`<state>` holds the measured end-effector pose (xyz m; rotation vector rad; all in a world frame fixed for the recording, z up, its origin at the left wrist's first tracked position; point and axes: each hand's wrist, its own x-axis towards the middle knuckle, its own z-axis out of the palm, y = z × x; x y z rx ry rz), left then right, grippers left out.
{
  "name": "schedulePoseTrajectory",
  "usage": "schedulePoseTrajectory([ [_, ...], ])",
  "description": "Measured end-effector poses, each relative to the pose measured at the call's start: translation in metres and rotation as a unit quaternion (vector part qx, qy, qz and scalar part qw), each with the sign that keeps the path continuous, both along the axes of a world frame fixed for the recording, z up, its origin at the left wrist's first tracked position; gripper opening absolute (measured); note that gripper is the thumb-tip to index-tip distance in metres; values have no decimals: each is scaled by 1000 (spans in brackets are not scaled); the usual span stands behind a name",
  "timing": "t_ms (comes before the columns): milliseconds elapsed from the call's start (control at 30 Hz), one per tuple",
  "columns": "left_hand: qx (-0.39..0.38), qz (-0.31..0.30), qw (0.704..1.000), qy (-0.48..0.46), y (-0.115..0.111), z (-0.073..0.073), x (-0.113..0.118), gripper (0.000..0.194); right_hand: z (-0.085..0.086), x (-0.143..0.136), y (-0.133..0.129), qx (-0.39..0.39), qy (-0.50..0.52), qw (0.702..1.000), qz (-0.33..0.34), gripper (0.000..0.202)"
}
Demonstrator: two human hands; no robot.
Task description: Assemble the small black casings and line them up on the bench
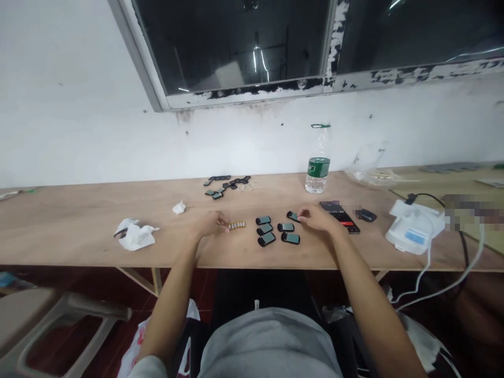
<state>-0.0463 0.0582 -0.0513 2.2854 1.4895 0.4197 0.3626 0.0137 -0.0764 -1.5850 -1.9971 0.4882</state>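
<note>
With the right hand (317, 218) pinching one small dark tile (293, 216) at the table's middle and the left hand (210, 224) curled against a row of tiny brass pieces (237, 225), a careless nudge could scatter them off the near table edge (236, 262).

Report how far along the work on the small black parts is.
Done: five parts lie in rows at the front. In hand: right hand touches a sixth part; left hand is at a strip. Left: a loose pile near the wall.
</note>
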Motion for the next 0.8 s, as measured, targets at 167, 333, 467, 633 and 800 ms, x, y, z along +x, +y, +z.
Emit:
schedulePoseTrajectory([
  [167,-18,-5,999,30,3,-4,4,27,0,1,-1,-24,39,999,-10,17],
  [333,34,-19,997,69,5,-11,5,27,-2,2,0,-25,36,999,-12,28],
  [467,68,-13,994,82,8,-16,5,22,-3,4,1,-31,23,999,14,21],
  [633,78,-28,996,42,4,-10,3,16,15,-2,-11,-18,87,996,1,21],
  [800,140,-100,984,-55,-23,8,25,22,39,-25,-30,34,144,989,17,27],
])
